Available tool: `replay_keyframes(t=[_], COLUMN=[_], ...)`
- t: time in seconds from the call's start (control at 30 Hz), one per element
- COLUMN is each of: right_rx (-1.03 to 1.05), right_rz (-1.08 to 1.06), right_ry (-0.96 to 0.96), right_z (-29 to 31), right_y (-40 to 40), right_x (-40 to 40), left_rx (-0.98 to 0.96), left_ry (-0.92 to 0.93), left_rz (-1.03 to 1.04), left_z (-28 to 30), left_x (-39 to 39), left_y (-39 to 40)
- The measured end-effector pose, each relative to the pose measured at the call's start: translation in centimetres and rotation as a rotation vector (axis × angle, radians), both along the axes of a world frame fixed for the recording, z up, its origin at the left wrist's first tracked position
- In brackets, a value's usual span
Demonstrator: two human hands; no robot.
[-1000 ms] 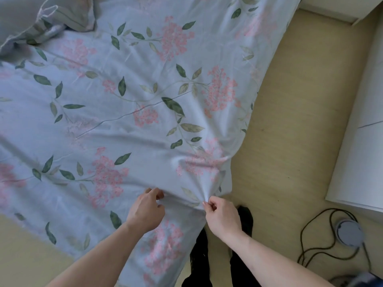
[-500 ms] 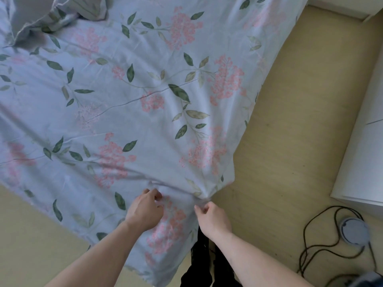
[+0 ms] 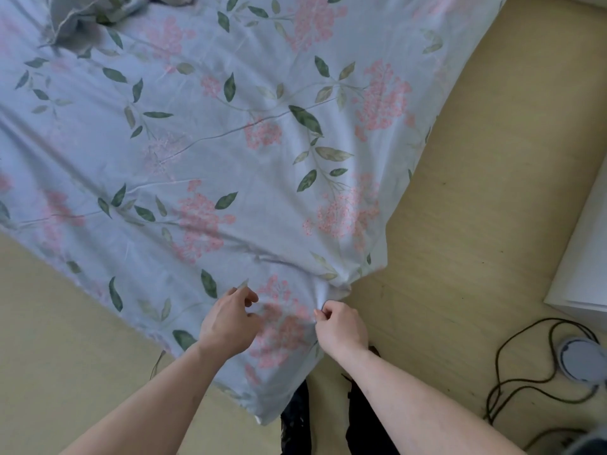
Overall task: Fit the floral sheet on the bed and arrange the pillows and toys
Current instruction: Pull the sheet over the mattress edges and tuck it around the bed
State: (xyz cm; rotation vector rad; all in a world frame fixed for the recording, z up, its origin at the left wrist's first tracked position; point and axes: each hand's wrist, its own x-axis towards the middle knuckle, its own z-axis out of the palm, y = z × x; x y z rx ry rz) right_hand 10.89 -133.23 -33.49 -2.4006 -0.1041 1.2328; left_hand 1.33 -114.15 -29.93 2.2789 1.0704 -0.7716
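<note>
Floral sheet over tan floor

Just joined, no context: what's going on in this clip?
A person is standing at the corner of a bed, working on a floral sheet. The right hand pinches a gathered bunch of fabric at the corner. The left hand hovers over the sheet with fingers loosely curled; whether it grips cloth is unclear. The sheet lies spread but wrinkled, its edge hanging loose. A rumpled pillow sits at the far end.
</note>
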Motion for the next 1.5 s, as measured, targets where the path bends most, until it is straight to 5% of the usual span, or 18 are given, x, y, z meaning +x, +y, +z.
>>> replay_keyframes(t=[0.2, 0.33, 0.67, 1.17, 1.5], right_rx=[0.008, -0.042, 0.022, 0.035, -0.180], right_rz=[0.147, -0.014, -0.135, -0.115, 0.019], right_ry=[-0.067, 0.059, 0.001, -0.178, 0.083], right_z=[2.0, 2.5, 0.0, 2.8, 0.8], right_y=[-3.9, -6.3, 2.1, 0.6, 2.7], right_x=[-5.0, -7.8, -4.3, -7.0, -12.2], left_rx=[0.005, 0.022, 0.253, 0.060, 0.069], left_ry=[-0.018, -0.019, -0.125, -0.264, -0.132], left_rz=[-0.048, -0.114, -0.228, -0.331, 0.032], left_z=[0.4, 0.4, -1.4, 1.2, -0.5], left_x=[-2.1, -3.5, -4.7, -8.8, -12.5], left_y=[0.2, 0.6, 2.7, 4.1, 2.5])
